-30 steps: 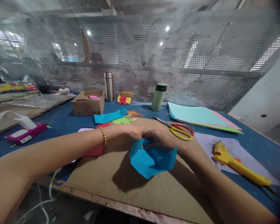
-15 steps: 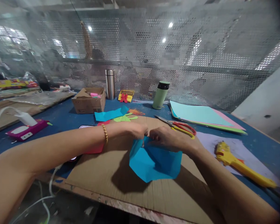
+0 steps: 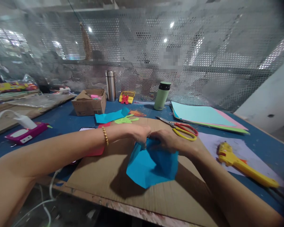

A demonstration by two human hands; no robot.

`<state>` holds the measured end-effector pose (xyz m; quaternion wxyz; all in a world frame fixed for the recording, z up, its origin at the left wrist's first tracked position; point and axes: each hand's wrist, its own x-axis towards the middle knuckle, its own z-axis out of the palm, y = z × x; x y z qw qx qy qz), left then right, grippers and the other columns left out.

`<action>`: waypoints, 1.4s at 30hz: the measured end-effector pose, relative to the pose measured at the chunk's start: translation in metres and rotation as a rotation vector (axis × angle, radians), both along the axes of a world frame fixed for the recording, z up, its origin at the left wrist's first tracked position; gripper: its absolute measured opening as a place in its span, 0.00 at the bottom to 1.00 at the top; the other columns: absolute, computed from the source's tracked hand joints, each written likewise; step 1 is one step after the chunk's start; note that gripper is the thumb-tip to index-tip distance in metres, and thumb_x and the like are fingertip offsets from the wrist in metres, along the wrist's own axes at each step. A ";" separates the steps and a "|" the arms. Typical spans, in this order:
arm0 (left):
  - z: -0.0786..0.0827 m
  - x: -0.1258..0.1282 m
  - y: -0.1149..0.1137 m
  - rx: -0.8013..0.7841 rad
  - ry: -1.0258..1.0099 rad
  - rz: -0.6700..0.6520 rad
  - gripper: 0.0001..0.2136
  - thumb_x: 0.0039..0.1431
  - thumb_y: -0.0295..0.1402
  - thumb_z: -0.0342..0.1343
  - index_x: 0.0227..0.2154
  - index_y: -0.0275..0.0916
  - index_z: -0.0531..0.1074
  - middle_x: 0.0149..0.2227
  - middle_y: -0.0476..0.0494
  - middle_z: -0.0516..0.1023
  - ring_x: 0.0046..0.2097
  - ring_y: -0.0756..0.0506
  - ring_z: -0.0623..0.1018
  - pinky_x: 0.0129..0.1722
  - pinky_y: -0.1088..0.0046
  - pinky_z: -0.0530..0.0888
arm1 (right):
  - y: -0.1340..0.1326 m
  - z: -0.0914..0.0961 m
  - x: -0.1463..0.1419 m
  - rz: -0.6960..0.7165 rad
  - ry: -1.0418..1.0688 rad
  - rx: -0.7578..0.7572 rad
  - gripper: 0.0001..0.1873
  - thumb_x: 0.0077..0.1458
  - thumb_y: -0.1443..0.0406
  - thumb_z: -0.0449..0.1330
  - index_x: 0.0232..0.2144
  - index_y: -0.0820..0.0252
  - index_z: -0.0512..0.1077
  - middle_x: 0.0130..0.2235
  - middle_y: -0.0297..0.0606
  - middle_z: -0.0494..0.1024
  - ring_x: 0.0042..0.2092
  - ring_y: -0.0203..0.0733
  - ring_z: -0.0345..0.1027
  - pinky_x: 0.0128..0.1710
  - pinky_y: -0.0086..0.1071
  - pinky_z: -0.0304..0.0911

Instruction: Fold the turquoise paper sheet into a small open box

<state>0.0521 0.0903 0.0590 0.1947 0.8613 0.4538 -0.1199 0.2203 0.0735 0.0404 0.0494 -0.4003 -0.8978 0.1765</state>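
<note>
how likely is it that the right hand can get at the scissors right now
Probably yes: the scissors lie just beyond the right hand, uncovered, with nothing visible between; it would likely need to let go of the blue paper first.

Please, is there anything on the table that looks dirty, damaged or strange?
Yes: an orange smear marks the blue table just beyond the cardboard sheet, perhaps a paint stain. The table's front edge also looks worn and blotched.

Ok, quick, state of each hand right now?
Left hand: closed, pinching the blue paper near its upper edge.
Right hand: closed on the same paper, fingertips partly hidden.
</note>
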 end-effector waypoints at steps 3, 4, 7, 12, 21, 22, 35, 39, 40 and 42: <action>0.000 -0.002 0.000 -0.077 -0.065 -0.010 0.10 0.44 0.32 0.63 0.33 0.38 0.74 0.27 0.50 0.73 0.31 0.46 0.73 0.27 0.73 0.64 | 0.000 -0.003 -0.001 -0.041 0.006 -0.011 0.09 0.51 0.63 0.61 0.34 0.58 0.80 0.29 0.33 0.77 0.29 0.38 0.65 0.26 0.29 0.50; 0.000 -0.004 0.000 -0.098 -0.076 -0.009 0.10 0.44 0.32 0.62 0.32 0.38 0.74 0.26 0.50 0.73 0.31 0.46 0.72 0.27 0.74 0.64 | 0.000 -0.004 -0.001 -0.061 0.008 -0.010 0.09 0.51 0.62 0.61 0.32 0.59 0.79 0.26 0.31 0.75 0.28 0.36 0.63 0.25 0.29 0.49; 0.001 -0.009 0.001 -0.131 -0.093 0.032 0.08 0.44 0.35 0.63 0.27 0.38 0.72 0.22 0.52 0.69 0.27 0.48 0.71 0.26 0.73 0.63 | -0.002 -0.001 -0.003 -0.076 0.060 -0.024 0.08 0.51 0.62 0.61 0.31 0.59 0.79 0.25 0.30 0.73 0.28 0.35 0.62 0.25 0.28 0.49; 0.004 -0.017 0.000 -0.093 -0.212 0.082 0.11 0.42 0.39 0.65 0.23 0.39 0.71 0.19 0.55 0.63 0.25 0.50 0.65 0.24 0.73 0.59 | -0.003 0.006 -0.003 -0.172 0.107 -0.002 0.09 0.48 0.61 0.63 0.30 0.61 0.77 0.27 0.34 0.74 0.29 0.37 0.62 0.27 0.29 0.53; 0.006 -0.026 -0.008 0.077 -0.298 0.021 0.06 0.45 0.35 0.60 0.23 0.38 0.73 0.20 0.55 0.54 0.24 0.52 0.56 0.24 0.71 0.52 | 0.000 0.003 -0.001 -0.050 0.266 -0.016 0.10 0.51 0.59 0.60 0.28 0.61 0.73 0.28 0.31 0.70 0.31 0.36 0.60 0.29 0.28 0.53; 0.006 -0.026 -0.010 0.104 -0.298 0.022 0.06 0.45 0.35 0.60 0.23 0.38 0.72 0.20 0.55 0.52 0.24 0.52 0.54 0.24 0.70 0.51 | -0.002 0.004 -0.001 -0.040 0.268 -0.013 0.10 0.51 0.59 0.59 0.28 0.61 0.72 0.28 0.31 0.70 0.31 0.36 0.60 0.29 0.28 0.53; -0.012 -0.027 -0.016 0.018 -0.432 0.156 0.06 0.44 0.35 0.60 0.23 0.37 0.74 0.21 0.55 0.60 0.25 0.52 0.59 0.24 0.73 0.53 | -0.013 -0.005 -0.004 -0.035 0.284 0.100 0.07 0.53 0.65 0.58 0.29 0.61 0.76 0.28 0.34 0.75 0.32 0.38 0.63 0.31 0.29 0.54; -0.019 -0.024 -0.019 -0.034 -0.462 0.196 0.05 0.42 0.33 0.60 0.22 0.36 0.73 0.21 0.55 0.59 0.25 0.53 0.58 0.24 0.73 0.53 | -0.016 -0.011 -0.004 -0.066 0.264 0.146 0.07 0.53 0.65 0.59 0.28 0.61 0.76 0.28 0.32 0.75 0.32 0.37 0.64 0.31 0.29 0.53; -0.022 -0.024 -0.018 -0.049 -0.464 0.212 0.05 0.41 0.32 0.60 0.22 0.36 0.72 0.20 0.55 0.58 0.25 0.53 0.57 0.24 0.72 0.53 | -0.015 -0.012 -0.003 -0.065 0.261 0.148 0.06 0.53 0.65 0.59 0.29 0.61 0.76 0.28 0.32 0.75 0.32 0.37 0.65 0.31 0.29 0.52; -0.028 -0.025 -0.017 -0.073 -0.479 0.230 0.04 0.41 0.31 0.59 0.22 0.37 0.72 0.20 0.55 0.57 0.25 0.52 0.57 0.23 0.72 0.53 | -0.014 -0.015 -0.003 -0.051 0.263 0.156 0.05 0.53 0.66 0.60 0.28 0.61 0.76 0.28 0.32 0.76 0.33 0.37 0.66 0.31 0.28 0.52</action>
